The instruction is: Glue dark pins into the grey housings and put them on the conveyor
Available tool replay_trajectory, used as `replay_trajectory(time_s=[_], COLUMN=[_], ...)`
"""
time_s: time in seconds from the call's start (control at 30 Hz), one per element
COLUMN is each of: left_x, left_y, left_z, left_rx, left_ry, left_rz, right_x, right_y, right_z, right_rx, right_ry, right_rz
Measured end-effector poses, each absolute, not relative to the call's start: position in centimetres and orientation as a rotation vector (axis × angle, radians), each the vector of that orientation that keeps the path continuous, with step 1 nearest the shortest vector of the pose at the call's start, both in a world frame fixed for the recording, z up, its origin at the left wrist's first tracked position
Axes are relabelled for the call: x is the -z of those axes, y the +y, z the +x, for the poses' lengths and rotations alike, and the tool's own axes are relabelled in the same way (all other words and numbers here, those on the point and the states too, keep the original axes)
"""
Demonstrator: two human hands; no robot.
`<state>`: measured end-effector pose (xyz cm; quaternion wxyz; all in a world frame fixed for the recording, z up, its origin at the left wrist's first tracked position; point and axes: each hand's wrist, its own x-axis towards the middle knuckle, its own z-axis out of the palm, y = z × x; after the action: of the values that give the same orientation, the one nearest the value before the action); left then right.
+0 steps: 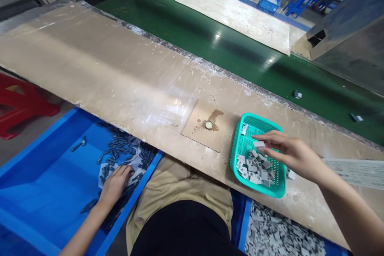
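My right hand (pixel 283 150) pinches a small grey-white plastic block (pixel 259 144) between thumb and fingers, above a green mesh basket (pixel 284 192). More grey blocks (pixel 255 168) lie heaped in that basket. My left hand (pixel 116 184) reaches down into a blue bin (pixel 57 176) among dark elongated parts (pixel 120 144) and crumpled white plastic. Its fingertips curl into the pile, and whatever they grip is hidden. Between the hands, a cardboard square (pixel 195 126) lies on the bench with a small round cap (pixel 209 125) in a wet brown stain.
A green conveyor belt (pixel 192 28) runs behind the bench (pixel 99 76), carrying dark-and-white pieces (pixel 297 94). At the lower right, another bin holds many grey blocks (pixel 279 232). A red stool (pixel 24 106) stands at left. A printed sheet (pixel 357 172) lies beyond my right forearm.
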<state>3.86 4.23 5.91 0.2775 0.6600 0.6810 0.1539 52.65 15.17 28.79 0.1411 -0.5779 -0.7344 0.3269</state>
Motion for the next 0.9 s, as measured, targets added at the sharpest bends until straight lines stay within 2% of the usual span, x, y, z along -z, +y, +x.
replay_trajectory(time_s=[0.13, 0.3, 0.4, 0.6, 0.7, 0.9], left_x=[-7.6, -11.5, -14.2, -16.9, -18.1, -21.5], left_y=[5.9, 5.8, 5.2, 4.8, 5.8, 9.3], left_z=[5.1, 7.5, 9.2, 12.2, 13.8, 19.7], left_rx=[-0.763, -0.953, -1.039, -1.084, -1.131, -1.383], left_ry=[1.842, 1.625, 1.415, 1.143, 0.968, 0.912], left_rz=[1.119, 0.403, 0.025, -0.004, 0.101, 0.323], right_x=[-28.2, -24.9, -23.5, -23.2, -24.1, -27.1], right_y=[16.8, 19.2, 20.0, 20.1, 19.7, 17.2], right_z=[48.4, 43.4, 42.4, 42.4, 42.4, 41.8], right_rx=[-0.967, -0.524, -0.445, -0.455, -0.618, -1.380], right_ry=[-1.886, -2.109, -2.189, -2.189, -2.016, -1.448], right_rz=[-1.590, -1.547, -1.569, -1.621, -1.692, -1.544])
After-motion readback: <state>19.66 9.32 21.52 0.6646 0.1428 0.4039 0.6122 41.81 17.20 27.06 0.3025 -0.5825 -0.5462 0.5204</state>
